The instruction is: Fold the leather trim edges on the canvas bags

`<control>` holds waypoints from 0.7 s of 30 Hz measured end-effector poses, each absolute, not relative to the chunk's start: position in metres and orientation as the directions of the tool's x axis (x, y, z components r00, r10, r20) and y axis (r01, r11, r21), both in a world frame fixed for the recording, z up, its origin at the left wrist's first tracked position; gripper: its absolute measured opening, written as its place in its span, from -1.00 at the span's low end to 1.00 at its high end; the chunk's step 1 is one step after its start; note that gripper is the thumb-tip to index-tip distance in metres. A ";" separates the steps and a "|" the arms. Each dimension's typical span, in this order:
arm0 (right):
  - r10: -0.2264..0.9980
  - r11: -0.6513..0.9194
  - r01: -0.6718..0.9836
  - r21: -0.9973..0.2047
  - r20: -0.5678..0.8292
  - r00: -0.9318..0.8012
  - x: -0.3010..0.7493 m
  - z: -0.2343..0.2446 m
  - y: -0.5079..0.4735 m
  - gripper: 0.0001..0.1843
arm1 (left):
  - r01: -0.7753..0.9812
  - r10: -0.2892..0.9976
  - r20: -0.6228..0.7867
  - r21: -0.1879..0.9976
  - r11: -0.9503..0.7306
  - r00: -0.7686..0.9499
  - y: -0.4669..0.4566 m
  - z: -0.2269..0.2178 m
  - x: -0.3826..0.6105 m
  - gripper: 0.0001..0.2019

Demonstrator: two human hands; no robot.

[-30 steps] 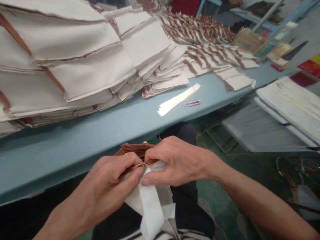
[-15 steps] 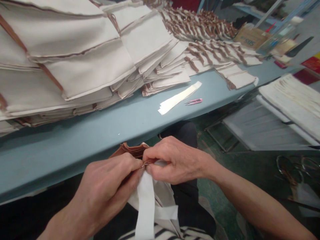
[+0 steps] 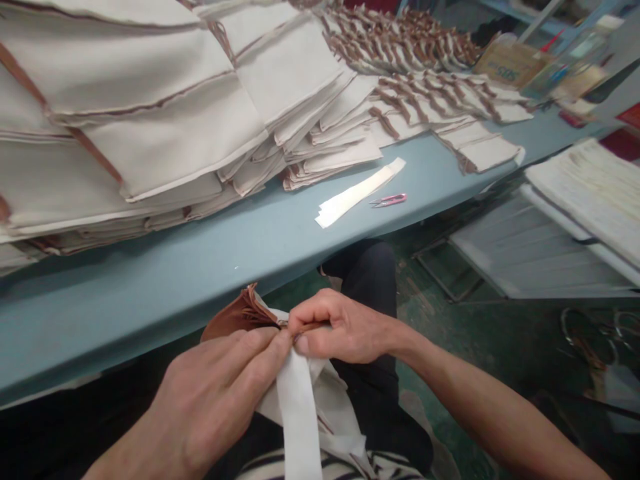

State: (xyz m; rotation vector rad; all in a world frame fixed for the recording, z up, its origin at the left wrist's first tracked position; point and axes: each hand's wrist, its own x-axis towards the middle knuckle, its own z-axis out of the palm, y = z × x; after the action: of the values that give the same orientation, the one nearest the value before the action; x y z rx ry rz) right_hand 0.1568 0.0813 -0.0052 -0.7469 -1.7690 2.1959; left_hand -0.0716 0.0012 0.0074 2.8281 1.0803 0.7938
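Both hands meet in front of my lap, below the blue table edge. My left hand [image 3: 215,393] is closed, its fingertips pinching a bundle of brown strips [image 3: 230,319] against a white fabric strip [image 3: 299,413] that hangs down over my lap. My right hand [image 3: 340,328] is closed in a pinch on the top of the same white strip, right beside the left fingertips. More white cloth lies under the hands.
The blue table [image 3: 165,280] carries tall stacks of cream fabric pieces with brown trim [image 3: 150,113], a loose pile of white strips [image 3: 357,192] and small pink thread snips [image 3: 390,199]. A metal rack with stacked cloth [image 3: 575,213] stands at the right; a cardboard box [image 3: 505,63] sits far back.
Both hands have shifted slightly down and left with the strips. The brown bundle now sticks out further to the left, and the white strip hangs straighter between the fingertips.
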 end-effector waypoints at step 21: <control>0.588 0.506 0.238 -0.829 0.130 -0.798 0.172 0.017 0.065 -0.88 | 0.513 0.908 0.039 0.814 -0.271 0.417 -0.005 0.028 -0.064 -0.69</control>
State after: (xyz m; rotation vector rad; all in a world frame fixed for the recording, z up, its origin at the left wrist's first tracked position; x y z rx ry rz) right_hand 0.1721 0.0654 0.0169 -0.6833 -2.3559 1.2070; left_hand -0.0640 -0.0046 0.0278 1.9257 1.2073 0.6703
